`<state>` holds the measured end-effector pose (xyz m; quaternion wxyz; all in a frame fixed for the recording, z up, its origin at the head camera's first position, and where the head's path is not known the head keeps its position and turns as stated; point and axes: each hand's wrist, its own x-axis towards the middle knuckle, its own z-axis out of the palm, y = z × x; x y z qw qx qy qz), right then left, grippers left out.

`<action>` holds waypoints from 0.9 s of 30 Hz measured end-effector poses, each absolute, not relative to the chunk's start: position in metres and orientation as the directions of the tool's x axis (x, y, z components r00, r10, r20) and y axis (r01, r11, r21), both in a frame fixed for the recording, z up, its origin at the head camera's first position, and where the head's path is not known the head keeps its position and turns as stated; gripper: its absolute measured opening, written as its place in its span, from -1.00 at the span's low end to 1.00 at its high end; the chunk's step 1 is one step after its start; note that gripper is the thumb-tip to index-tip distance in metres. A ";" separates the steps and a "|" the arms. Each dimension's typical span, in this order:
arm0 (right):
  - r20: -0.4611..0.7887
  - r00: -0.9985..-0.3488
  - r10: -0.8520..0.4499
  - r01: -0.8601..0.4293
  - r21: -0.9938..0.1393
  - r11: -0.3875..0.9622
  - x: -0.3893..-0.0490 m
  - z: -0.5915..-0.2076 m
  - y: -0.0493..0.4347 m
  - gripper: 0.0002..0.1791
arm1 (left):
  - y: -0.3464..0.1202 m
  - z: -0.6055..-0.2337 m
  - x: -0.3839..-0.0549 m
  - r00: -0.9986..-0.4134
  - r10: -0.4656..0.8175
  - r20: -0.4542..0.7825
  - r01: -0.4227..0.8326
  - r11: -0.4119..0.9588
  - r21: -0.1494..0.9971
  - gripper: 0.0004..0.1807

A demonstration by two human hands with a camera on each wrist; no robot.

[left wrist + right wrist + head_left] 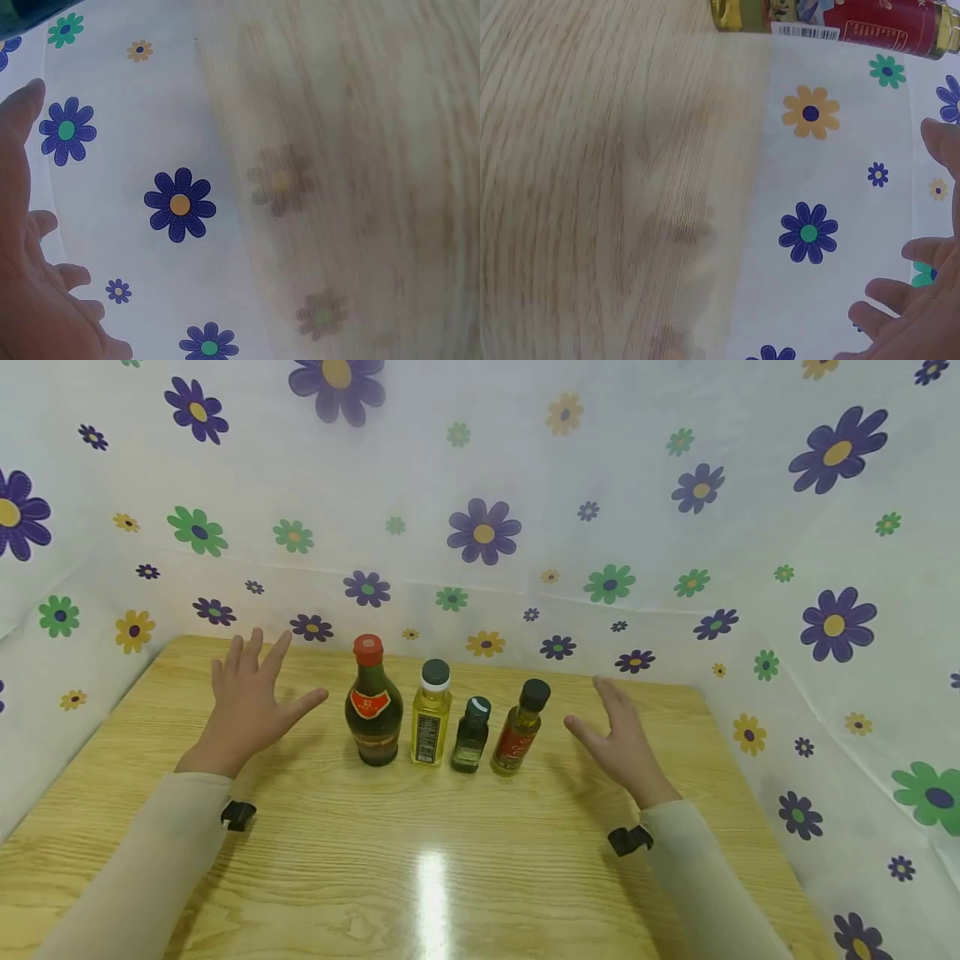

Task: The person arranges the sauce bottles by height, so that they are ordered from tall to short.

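Spread fingers mark my left hand (251,710), held to the left of a dark bottle with a red cap (373,714). It holds nothing. Right of that bottle, in a row, stand a yellow oil bottle with a dark green cap (431,718), a small dark green bottle (471,739) and a red-labelled bottle with a black cap (519,731). My right hand (618,739) is to the right of the row, empty, thumb toward the red-labelled bottle. In the right wrist view that red-labelled bottle (877,26) shows at the top, apart from the right hand (919,300).
The bottles stand on a wood-grain table (337,860), toward its far edge. A white sheet with printed flowers (525,468) rises behind the table and along both sides. Each wrist wears a black band, the left one (238,815) and the right one (630,840).
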<state>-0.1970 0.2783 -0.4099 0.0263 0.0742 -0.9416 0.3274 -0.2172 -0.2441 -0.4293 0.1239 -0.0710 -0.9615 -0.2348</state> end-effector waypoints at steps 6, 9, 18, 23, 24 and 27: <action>0.083 -0.987 -0.141 -0.161 -0.655 0.738 -0.196 -0.409 0.273 -0.03 | -0.244 -0.428 -0.214 -0.960 0.088 0.267 0.213 0.845 0.490 0.16; 0.074 -0.987 -0.144 -0.156 -0.671 0.725 -0.195 -0.409 0.271 -0.03 | -0.245 -0.428 -0.212 -0.964 0.084 0.253 0.211 0.821 0.530 0.15; 0.081 -0.981 -0.174 -0.178 -0.728 0.662 -0.191 -0.407 0.264 -0.10 | -0.243 -0.427 -0.209 -0.972 0.082 0.222 0.208 0.742 0.638 0.10; 0.093 -0.972 -0.214 -0.204 -0.782 0.589 -0.191 -0.409 0.261 -0.14 | -0.240 -0.426 -0.208 -0.973 0.093 0.211 0.216 0.691 0.690 0.03; 0.094 -0.970 -0.224 -0.210 -0.793 0.572 -0.190 -0.410 0.260 -0.14 | -0.240 -0.425 -0.207 -0.972 0.096 0.212 0.220 0.679 0.701 0.01; 0.098 -0.965 -0.245 -0.216 -0.828 0.518 -0.188 -0.411 0.258 -0.17 | -0.239 -0.424 -0.205 -0.969 0.114 0.220 0.242 0.632 0.737 -0.07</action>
